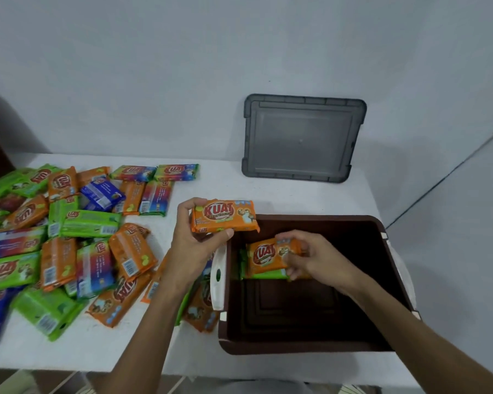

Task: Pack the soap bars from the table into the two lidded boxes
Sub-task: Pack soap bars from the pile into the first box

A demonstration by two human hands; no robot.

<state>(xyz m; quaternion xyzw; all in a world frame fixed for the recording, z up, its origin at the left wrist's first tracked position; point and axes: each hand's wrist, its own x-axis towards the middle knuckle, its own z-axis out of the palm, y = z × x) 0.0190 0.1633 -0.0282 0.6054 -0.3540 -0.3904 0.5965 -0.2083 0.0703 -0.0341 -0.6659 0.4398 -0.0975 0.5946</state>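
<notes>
A dark brown box (393, 268) stands open on the white table at the right. My left hand (192, 245) holds an orange KUAT soap bar (225, 216) just above the box's far left corner. My right hand (310, 258) is inside the box, gripping a second orange soap bar (268, 254) that rests on a green bar (268, 275) against the far left wall. A heap of orange, green, blue and multicoloured soap bars (69, 240) covers the table's left half.
A grey lid (302, 137) leans against the wall behind the box. A white latch handle (218, 277) hangs on the box's left side. The table's front edge (69, 365) runs near the frame's bottom. A dark cable (444, 177) runs down the wall at the right.
</notes>
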